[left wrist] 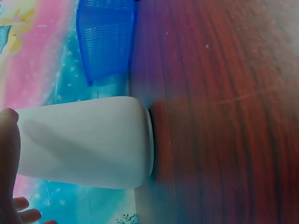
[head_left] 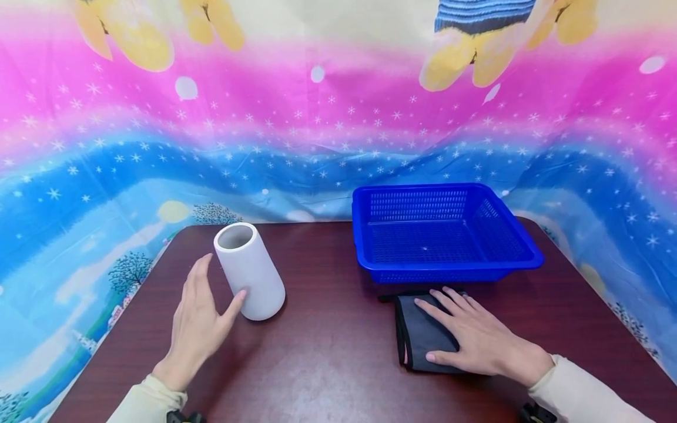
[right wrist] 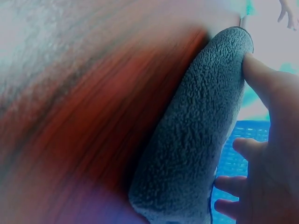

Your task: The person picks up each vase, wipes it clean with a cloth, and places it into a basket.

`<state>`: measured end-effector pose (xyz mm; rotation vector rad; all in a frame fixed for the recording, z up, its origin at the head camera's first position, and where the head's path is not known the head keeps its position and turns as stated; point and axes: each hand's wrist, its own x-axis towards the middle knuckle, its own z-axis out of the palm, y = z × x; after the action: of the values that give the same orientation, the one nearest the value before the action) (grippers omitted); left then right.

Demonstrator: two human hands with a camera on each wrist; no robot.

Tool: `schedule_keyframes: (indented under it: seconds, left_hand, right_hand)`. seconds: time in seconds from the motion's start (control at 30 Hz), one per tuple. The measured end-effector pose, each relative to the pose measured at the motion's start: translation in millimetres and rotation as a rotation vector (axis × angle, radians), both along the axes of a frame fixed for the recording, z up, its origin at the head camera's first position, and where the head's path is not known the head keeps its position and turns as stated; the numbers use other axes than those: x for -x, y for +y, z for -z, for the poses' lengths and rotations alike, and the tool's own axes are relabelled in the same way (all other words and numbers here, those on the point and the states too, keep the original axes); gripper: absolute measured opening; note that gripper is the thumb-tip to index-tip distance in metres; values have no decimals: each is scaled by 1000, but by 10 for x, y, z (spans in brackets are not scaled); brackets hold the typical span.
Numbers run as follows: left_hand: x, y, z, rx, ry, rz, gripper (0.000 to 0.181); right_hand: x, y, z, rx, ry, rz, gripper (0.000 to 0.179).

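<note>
A white vase with a round open mouth stands upright on the left of the table. Close beside it is my left hand, thumb spread from the fingers and overlapping the vase's side in the head view. In the left wrist view the vase lies across the picture with the thumb at its edge. My right hand rests flat on a folded dark grey cloth with black edging, fingers spread. From the right wrist, the folded cloth looks thick and fuzzy along its near side.
A blue plastic basket with slotted walls stands at the back right, just behind the folded cloth. The dark red-brown wooden table has rounded far corners. A printed backdrop hangs behind and around it.
</note>
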<state>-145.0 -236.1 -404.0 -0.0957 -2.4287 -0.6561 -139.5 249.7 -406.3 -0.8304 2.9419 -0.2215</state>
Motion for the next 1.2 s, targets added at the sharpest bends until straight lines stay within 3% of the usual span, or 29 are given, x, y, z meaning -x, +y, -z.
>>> schedule_keyframes:
  seconds: [0.5, 0.83, 1.2]
  left_hand:
    - [162, -44, -109, -125, -307, 88, 104]
    - [261, -74, -121, -233, -343, 201, 99]
    - [303, -64, -108, -276, -363, 232, 100]
  right_hand:
    - [70, 97, -24, -7, -117, -3, 96]
    - [133, 116, -38, 0, -206, 12, 102]
    - [135, 77, 22, 4, -160, 38, 110]
